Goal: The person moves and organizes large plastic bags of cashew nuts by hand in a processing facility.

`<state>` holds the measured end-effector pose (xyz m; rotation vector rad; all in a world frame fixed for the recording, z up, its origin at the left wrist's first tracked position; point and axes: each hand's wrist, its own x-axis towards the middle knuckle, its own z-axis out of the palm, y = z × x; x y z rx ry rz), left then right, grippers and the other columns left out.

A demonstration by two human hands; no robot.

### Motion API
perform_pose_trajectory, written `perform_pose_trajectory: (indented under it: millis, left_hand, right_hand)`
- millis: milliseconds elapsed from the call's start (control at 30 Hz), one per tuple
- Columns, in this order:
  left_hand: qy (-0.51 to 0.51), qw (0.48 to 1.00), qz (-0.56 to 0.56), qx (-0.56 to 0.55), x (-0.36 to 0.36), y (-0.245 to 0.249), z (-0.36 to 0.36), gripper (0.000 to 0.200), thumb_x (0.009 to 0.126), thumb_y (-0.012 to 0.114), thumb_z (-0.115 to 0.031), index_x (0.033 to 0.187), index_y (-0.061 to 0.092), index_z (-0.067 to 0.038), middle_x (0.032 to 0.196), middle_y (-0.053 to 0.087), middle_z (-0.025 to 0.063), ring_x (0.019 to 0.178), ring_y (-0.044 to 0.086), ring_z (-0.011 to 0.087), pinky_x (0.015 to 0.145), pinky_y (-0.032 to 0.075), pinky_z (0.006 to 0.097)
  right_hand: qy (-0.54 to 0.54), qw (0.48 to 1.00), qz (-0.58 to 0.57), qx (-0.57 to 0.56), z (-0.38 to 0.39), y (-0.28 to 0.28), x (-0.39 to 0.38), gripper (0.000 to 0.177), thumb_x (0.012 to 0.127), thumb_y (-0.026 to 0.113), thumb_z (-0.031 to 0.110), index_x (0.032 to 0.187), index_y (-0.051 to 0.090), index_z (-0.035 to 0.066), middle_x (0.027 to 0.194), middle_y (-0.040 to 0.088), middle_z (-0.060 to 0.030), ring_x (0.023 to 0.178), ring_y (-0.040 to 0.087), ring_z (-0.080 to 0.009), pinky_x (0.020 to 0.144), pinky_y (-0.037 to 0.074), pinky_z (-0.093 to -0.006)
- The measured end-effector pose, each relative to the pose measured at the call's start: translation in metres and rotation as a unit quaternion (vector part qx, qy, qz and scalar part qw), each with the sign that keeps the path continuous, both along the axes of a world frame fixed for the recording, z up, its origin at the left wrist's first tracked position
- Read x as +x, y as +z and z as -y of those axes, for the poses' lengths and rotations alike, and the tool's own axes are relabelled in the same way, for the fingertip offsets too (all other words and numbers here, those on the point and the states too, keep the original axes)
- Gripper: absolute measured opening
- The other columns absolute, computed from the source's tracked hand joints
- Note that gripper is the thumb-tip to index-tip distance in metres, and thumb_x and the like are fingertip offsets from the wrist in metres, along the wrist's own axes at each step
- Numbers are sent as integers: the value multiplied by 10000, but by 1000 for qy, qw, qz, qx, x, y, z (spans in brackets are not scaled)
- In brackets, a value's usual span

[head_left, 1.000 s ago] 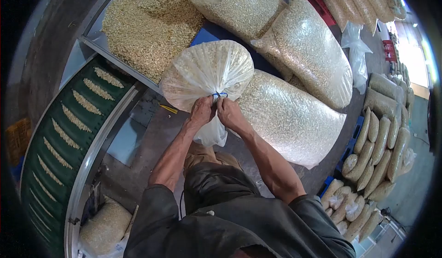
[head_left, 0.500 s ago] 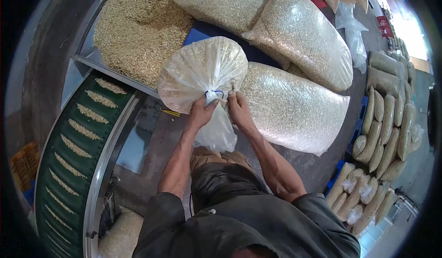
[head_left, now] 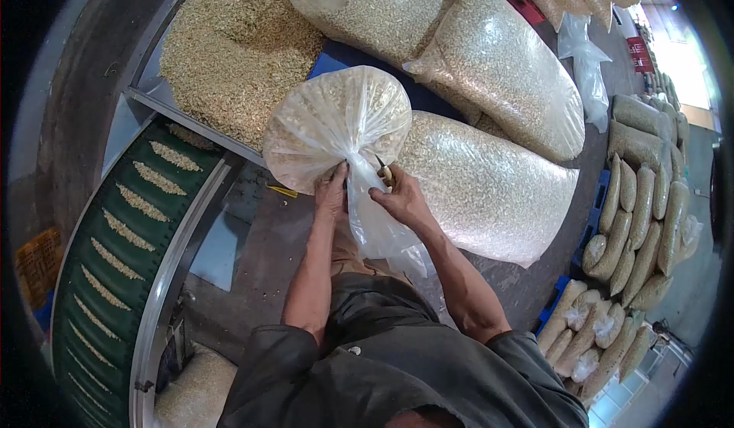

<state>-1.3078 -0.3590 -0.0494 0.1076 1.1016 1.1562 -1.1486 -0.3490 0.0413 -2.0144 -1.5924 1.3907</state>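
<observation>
In the middle of the head view stands a full clear plastic bag (head_left: 336, 115) of pale flaky material, its top gathered into a twisted neck. My left hand (head_left: 331, 191) is closed on the left side of the neck, just under the gather. The loose plastic end (head_left: 375, 225) hangs down in front of my body. On the right of the neck, my right hand (head_left: 405, 200) is closed round a small pointed tool (head_left: 388, 174) with a pale handle and a dark tip angled up towards the bag. Some fingers of both hands are hidden.
Filled bags (head_left: 489, 183) lie at right and behind. A metal-edged bin (head_left: 237, 61) of loose flakes stands back left, above a green cleated conveyor (head_left: 115, 252) carrying small piles. Stacked sacks (head_left: 642, 222) rest on blue pallets at far right. A yellow strip (head_left: 284, 191) lies nearby.
The blue tie seen at the neck no longer shows there. My right hand has turned and the pointed tool now shows in it. My left hand has shifted slightly; conveyor piles have moved.
</observation>
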Motion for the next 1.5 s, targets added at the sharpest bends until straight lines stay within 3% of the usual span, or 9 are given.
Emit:
perform_pose_trajectory:
  millis: [400, 467, 500, 533, 700, 767, 867, 1167, 1500]
  left_hand:
    - [-167, 908, -377, -77, -116, -10, 141, 294, 952, 565, -261, 862, 607, 16, 774, 548, 17, 718, 512, 110, 601, 420, 262]
    - [-39, 930, -294, -216, -140, -24, 204, 281, 961, 550, -224, 987, 580, 53, 886, 550, 50, 760, 521, 142, 631, 446, 274]
    - [-131, 904, -323, -246, -184, -71, 263, 332, 932, 589, -235, 1131, 571, 30, 962, 575, 103, 801, 564, 183, 655, 473, 284]
    - [-470, 669, -555, -155, -249, -156, 361, 431, 908, 610, -257, 1260, 541, -18, 1024, 598, 168, 845, 602, 227, 705, 503, 353]
    - [-379, 690, -280, -550, -167, 18, 307, 744, 842, 665, -254, 1447, 287, -38, 1258, 529, 272, 1142, 540, 344, 948, 446, 436]
    - [-492, 666, -509, -234, -215, -98, 393, 865, 793, 716, -217, 1455, 207, 9, 1342, 457, 287, 1235, 476, 354, 1002, 416, 399]
    - [-242, 817, -501, -153, -134, -56, 252, 900, 732, 779, -157, 1431, 246, 35, 1371, 417, 286, 1268, 434, 391, 1063, 348, 411]
    - [-294, 596, -742, 88, -44, -28, -26, 1173, 537, 872, -329, 1465, 199, -80, 1450, 235, 267, 1364, 200, 433, 1101, 195, 551]
    - [-320, 613, -714, 110, -36, -116, -100, 1109, 585, 806, -398, 1484, 215, -131, 1501, 199, 211, 1387, 170, 424, 1103, 191, 554]
  right_hand:
    - [-195, 977, -32, 79, 28, -58, 118, 274, 989, 464, 284, 1057, 455, 19, 736, 446, -43, 630, 436, -121, 556, 405, -312]
    - [-201, 977, 62, -17, 44, -57, 174, 272, 901, 509, 188, 1058, 501, -34, 987, 590, -259, 950, 595, -316, 785, 462, -405]
    - [-216, 971, 102, -1, 57, -61, 197, 266, 873, 548, 202, 996, 540, -34, 904, 614, -245, 865, 619, -343, 731, 476, -426]
    - [-186, 970, 151, 34, 63, -46, 211, 255, 857, 562, 203, 963, 567, -30, 862, 627, -243, 817, 627, -380, 707, 480, -438]
    - [-120, 947, 299, 1, 84, -69, 303, 195, 781, 567, 156, 925, 635, 44, 857, 662, -204, 849, 635, -381, 760, 493, -460]
    - [-101, 916, 385, -38, 69, -70, 315, 183, 787, 592, 232, 869, 642, 77, 837, 657, -204, 830, 631, -387, 731, 489, -474]
    - [-79, 905, 418, -16, 50, -92, 329, 226, 798, 598, 273, 809, 621, 49, 823, 649, -216, 806, 622, -401, 712, 473, -497]
    - [-39, 899, 427, -87, 22, -147, 337, 304, 776, 603, 282, 891, 633, 2, 900, 648, -231, 841, 628, -399, 735, 480, -490]
    - [95, 969, 121, 194, -42, -140, 204, 721, 735, 765, 284, 1323, 444, 18, 1276, 465, -263, 1137, 492, -415, 965, 417, -451]
